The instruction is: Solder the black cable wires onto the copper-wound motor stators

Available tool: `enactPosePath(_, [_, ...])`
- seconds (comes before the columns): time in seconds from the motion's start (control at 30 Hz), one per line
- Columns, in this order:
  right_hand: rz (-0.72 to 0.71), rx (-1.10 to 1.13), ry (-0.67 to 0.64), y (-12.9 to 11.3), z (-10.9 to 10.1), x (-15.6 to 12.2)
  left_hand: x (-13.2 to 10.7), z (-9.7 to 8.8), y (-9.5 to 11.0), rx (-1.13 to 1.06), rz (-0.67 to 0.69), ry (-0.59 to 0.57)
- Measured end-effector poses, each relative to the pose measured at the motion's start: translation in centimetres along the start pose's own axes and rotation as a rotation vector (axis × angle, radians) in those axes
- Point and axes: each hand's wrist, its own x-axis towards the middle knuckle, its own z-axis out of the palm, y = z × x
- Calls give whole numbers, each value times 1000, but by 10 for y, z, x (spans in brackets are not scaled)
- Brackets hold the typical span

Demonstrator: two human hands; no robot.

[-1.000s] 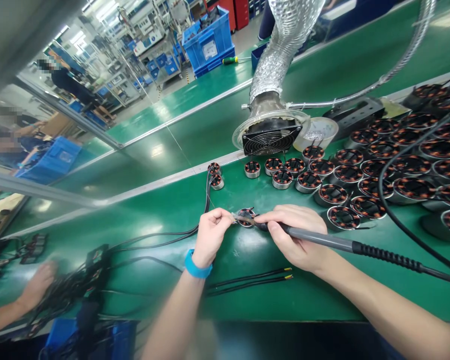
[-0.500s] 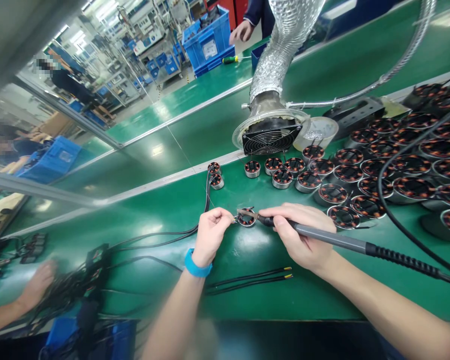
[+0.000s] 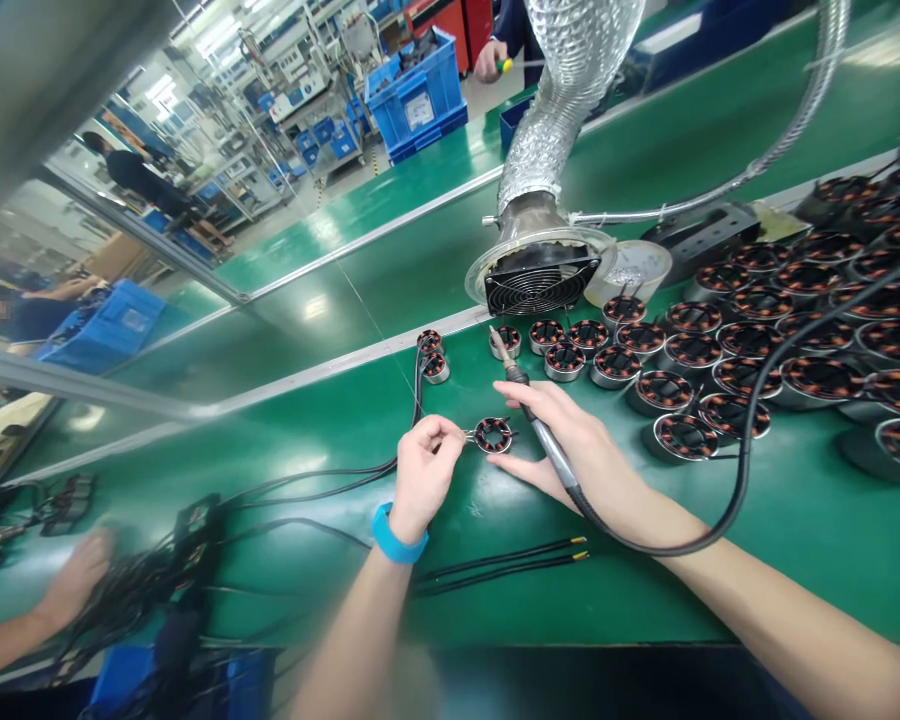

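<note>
Copper-wound stator pinched at its edge by left hand; right hand apart, just beside, gripping soldering iron, tip up

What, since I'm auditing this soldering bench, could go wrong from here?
The soldering iron in the right hand has its tip raised close to a small stator, so a slip might scorch the windings. Its black cable runs close over the stator rows and could snag them. The left hand pinches a lead of the ring stator, which might slip free.
</note>
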Motion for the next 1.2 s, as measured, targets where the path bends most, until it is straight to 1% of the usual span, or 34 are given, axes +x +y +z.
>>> enactPosePath(0.07, [4,36,-57,3,2,-1,-1,0,0,38,73,24])
enactPosePath(0.13, [1,74,-92,5,6,-2,-2,1,2,44,126,19])
enactPosePath(0.3, [-19,198,-90,4,24,-4,-2,6,6,75,183,-32])
enactPosePath(0.37, [-35,232,-89,3,27,-4,-2,6,5,93,181,-44])
enactPosePath(0.47, [-53,270,-88,1,25,-2,-2,3,4,93,178,-55])
enactPosePath(0.63, [-97,302,33,-8,16,8,-3,2,5,85,184,-67])
enactPosePath(0.77, [-166,312,45,-14,19,14,-4,2,6,87,193,-60])
enactPosePath(0.87, [-209,265,81,-14,23,13,-4,1,6,79,184,-66])
enactPosePath(0.97, [-217,207,122,-12,24,10,-4,-1,7,53,164,-82])
enactPosePath(1.07, [-228,163,118,-9,24,7,-3,-1,8,29,150,-85])
enactPosePath(1.2, [-284,119,91,-3,25,2,-3,1,7,-22,134,-75])
